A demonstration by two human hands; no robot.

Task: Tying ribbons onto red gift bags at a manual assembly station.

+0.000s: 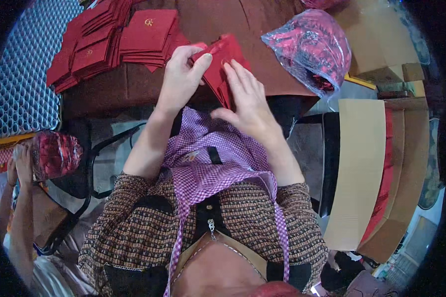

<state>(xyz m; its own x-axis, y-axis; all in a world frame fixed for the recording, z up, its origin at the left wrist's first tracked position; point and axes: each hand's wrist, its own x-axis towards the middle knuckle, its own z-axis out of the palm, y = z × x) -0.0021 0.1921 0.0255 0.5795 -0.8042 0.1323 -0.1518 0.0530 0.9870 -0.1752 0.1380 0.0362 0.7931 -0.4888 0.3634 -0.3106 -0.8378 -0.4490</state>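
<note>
Both hands are on a small stack of red envelopes (223,64) held over the near edge of the bench (134,86), just above the lap. Left hand (181,79) is closed on the stack's left side, thumb (203,62) pressed on the top face, fingers curled round the upper edge. Right hand (245,96) lies flat against the stack's right side, fingers extended and together, bracing rather than pinching, so it counts as holding too. The stack is tilted, edges fanned slightly toward the lower right. My read: the step in hand is squaring or counting off a batch of envelopes, partway through, since the edges aren't flush yet. The next move likely calls for a firm left pinch while the right fingers tap or slide the loose edges into line; fanned sheets can slip if the thumb eases. Finished stacks of red envelopes with a gold mark (111,42) sit on the bench to the upper left, well apart from the hands. A clear bag of red items (309,47) lies to the upper right, flat cardboard (359,173) at the right. Another person's hand (20,163) holds a second red-filled bag (54,153) at far left.
</note>
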